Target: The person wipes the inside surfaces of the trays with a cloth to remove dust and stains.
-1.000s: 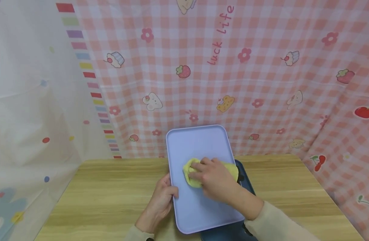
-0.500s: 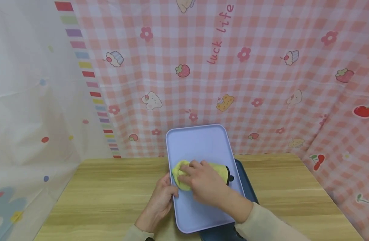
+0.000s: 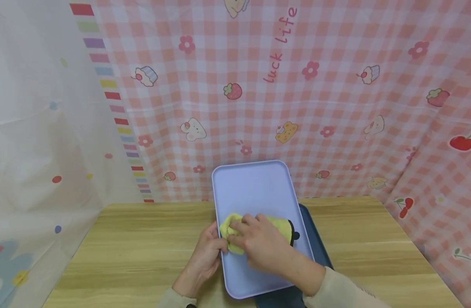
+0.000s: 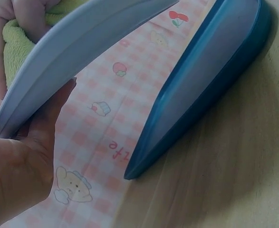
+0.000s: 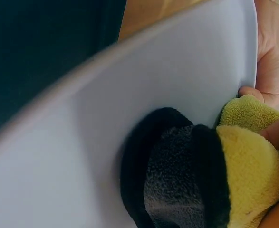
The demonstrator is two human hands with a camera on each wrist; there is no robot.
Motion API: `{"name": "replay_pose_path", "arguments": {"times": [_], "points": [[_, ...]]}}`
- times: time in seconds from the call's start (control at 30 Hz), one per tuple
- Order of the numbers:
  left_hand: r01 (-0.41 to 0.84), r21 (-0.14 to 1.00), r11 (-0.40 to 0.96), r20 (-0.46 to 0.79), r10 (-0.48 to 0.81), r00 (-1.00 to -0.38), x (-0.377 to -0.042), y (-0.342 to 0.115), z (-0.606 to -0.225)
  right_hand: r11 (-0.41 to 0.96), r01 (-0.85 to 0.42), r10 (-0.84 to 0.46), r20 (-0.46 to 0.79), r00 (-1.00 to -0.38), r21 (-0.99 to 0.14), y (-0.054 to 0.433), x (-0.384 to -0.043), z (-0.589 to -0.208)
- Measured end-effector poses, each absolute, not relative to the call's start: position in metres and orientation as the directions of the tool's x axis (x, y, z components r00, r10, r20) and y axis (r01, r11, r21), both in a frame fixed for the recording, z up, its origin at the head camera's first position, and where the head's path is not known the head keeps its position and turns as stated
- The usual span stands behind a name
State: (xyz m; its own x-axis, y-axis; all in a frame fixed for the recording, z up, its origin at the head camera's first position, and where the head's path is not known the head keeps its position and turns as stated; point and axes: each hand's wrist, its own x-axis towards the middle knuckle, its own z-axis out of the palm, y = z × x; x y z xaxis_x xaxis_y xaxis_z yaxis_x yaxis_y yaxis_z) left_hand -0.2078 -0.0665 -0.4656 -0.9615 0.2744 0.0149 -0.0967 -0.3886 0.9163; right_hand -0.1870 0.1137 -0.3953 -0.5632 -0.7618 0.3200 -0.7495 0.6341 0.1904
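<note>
A lavender rectangular tray [image 3: 254, 184] is held up off the table, its left rim gripped by my left hand [image 3: 206, 252] with the thumb over the edge. My right hand [image 3: 264, 241] holds a bunched yellow cloth [image 3: 279, 226] against the tray's inner face, close to the left rim and the left thumb. In the right wrist view the cloth has a black border [image 5: 210, 175] and a dark grey fuzzy side [image 5: 172, 175]. Beneath the raised tray a dark blue tray [image 3: 316, 239] lies on the table, partly covered; the left wrist view shows a gap between them.
The wood-grain table [image 3: 150, 244] extends on both sides of the trays. Behind it hangs a pink checked curtain [image 3: 235, 119] with printed pictures, and a white dotted curtain [image 3: 58, 141] is at the left.
My right hand has moved the yellow cloth left across the lavender tray to its left rim, then slightly toward me. My left hand and both trays have stayed nearly still.
</note>
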Motion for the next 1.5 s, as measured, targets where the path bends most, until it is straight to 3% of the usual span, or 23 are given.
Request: {"name": "replay_pose_path", "arguments": {"times": [0.5, 0.77, 1.5], "points": [[-0.114, 0.916, -0.385, 0.001, 0.285, -0.959, -0.209, -0.068, -0.466, 0.599, -0.761, -0.795, 0.304, -0.526, 0.250, 0.123, -0.172, -0.400], [-0.105, 0.913, -0.395, 0.003, 0.264, -0.964, -0.208, -0.068, -0.464, 0.575, -0.727, -0.818, 0.266, -0.510, 0.375, 0.137, -0.171, -0.400], [-0.110, 0.930, -0.350, -0.014, 0.266, -0.964, -0.209, -0.071, -0.462, 0.649, -0.707, -0.752, 0.378, -0.540, 0.281, 0.197, -0.176, -0.399]]}}
